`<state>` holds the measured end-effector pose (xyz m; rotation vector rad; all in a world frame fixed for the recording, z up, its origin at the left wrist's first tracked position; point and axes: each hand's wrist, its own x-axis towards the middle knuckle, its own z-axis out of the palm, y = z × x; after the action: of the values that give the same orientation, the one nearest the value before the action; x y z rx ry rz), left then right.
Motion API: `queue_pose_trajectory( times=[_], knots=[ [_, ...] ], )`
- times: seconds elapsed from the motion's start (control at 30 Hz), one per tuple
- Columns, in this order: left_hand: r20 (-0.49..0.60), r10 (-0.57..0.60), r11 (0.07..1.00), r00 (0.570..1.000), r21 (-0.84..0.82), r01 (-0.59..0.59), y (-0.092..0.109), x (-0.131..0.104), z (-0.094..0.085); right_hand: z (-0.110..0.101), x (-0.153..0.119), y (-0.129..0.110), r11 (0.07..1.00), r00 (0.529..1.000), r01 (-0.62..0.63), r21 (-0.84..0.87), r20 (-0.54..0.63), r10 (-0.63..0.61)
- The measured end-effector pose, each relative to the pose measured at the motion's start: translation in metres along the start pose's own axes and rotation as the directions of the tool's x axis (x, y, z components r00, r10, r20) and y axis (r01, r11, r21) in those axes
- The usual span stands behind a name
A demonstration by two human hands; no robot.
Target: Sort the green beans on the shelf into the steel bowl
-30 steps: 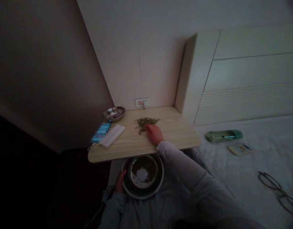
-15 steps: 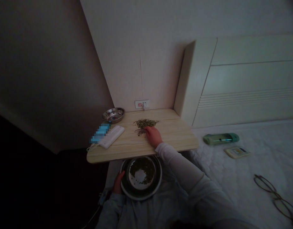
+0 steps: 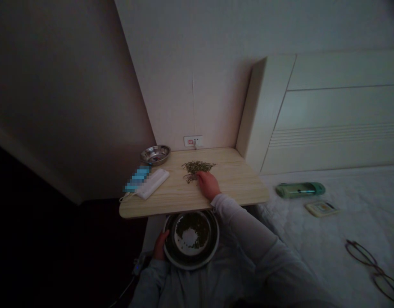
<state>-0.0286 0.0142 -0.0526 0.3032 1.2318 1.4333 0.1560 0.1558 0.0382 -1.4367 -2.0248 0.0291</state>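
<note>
On the desk (image 3: 235, 171), dark grains (image 3: 198, 165) lie at the right hand (image 3: 209, 185), whose grip one cannot judge; probably light and loose, they suit fingertips. The left hand (image 3: 160, 245) pinches the bowl (image 3: 192, 267) by its rim.

Right hand (image 3: 208, 185) at scattered green bits (image 3: 198, 166), left hand (image 3: 160, 245) on a round bowl (image 3: 190, 266)

At frame centre, the right hand is over a pale wooden table (image 3: 238, 182), fingers (image 3: 201, 175) at the near edge of the bits; a thin thing (image 3: 189, 174) by their tips is too dim to name. At bottom centre, the left hand grips the bowl's left side, with more bits inside. Left of centre on the table are a metal bowl (image 3: 161, 161), a blurred blue screen (image 3: 138, 179) and a white box (image 3: 153, 184). Lower right, a green bottle (image 3: 300, 190) and glasses (image 3: 375, 267) lie on a white bed (image 3: 309, 239).
</note>
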Motion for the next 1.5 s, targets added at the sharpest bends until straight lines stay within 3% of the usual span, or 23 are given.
queue_pose_trajectory(
  times=[0.4,0.73,1.5],
  knots=[
    [-0.051,0.047,0.995,0.998,0.094,-0.042,-0.001,0.004,-0.009,0.000,-0.001,0.000,1.000,1.000,0.021,0.000,-0.006,-0.021],
    [-0.065,0.127,0.987,0.990,0.105,-0.120,0.001,0.002,-0.001,-0.001,-0.004,-0.002,0.999,0.999,0.050,0.018,-0.005,-0.049],
    [-0.028,0.080,0.995,0.996,0.067,-0.078,0.004,-0.005,0.002,-0.004,-0.006,-0.005,0.998,0.998,0.056,0.032,0.017,-0.056]
  ],
)
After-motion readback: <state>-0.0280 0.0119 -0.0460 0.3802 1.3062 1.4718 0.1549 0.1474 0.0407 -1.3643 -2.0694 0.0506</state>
